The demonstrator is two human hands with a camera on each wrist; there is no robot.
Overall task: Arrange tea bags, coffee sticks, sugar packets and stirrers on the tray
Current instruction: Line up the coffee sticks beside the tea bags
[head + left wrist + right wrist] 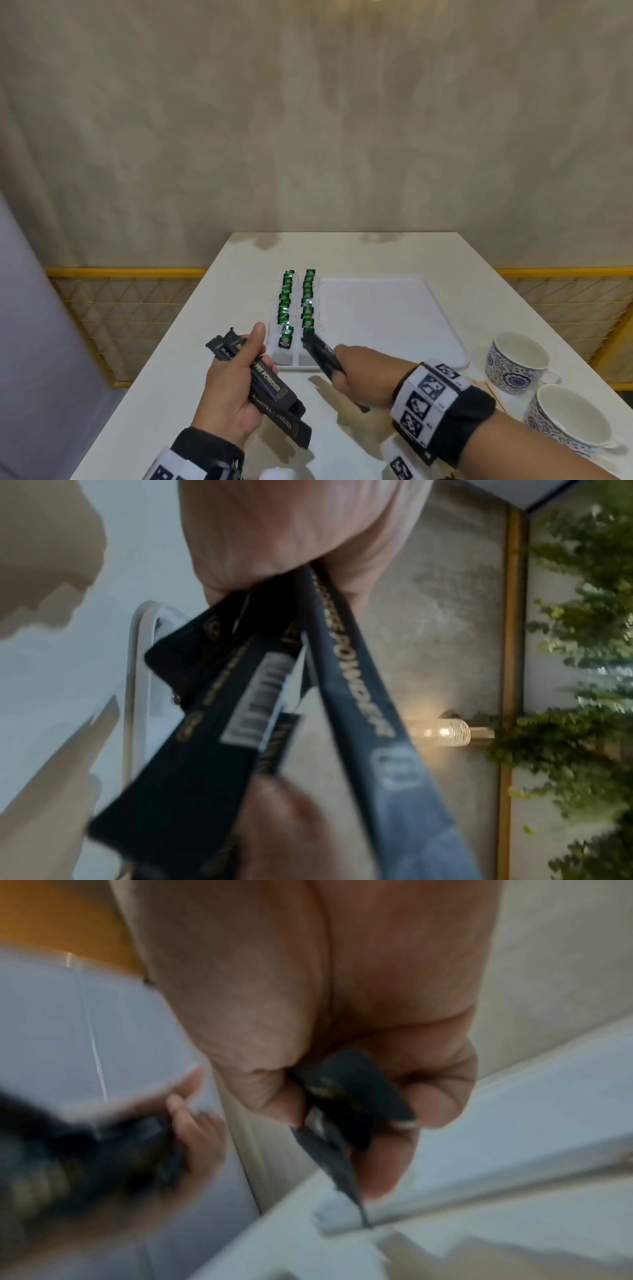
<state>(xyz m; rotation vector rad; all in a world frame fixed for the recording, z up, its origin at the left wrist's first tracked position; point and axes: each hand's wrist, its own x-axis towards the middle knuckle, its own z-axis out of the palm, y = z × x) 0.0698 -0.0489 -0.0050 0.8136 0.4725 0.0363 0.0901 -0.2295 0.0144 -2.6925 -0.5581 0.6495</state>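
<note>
The right hand (356,371) pinches one coffee stick (320,353), its tip seemingly over the tray's (394,318) near-left edge by the tea bags (297,301). The left hand (236,387) grips a bundle (270,387) just left. Two cups (544,387) stand right.

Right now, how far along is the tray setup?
Done: green tea bags stand in two rows along the tray's left side. In hand: the left hand grips a bundle of black coffee sticks, and the right hand carries one stick toward the tray. Left: the remaining coffee sticks; sugar packets and stirrers aren't on the tray.
</note>
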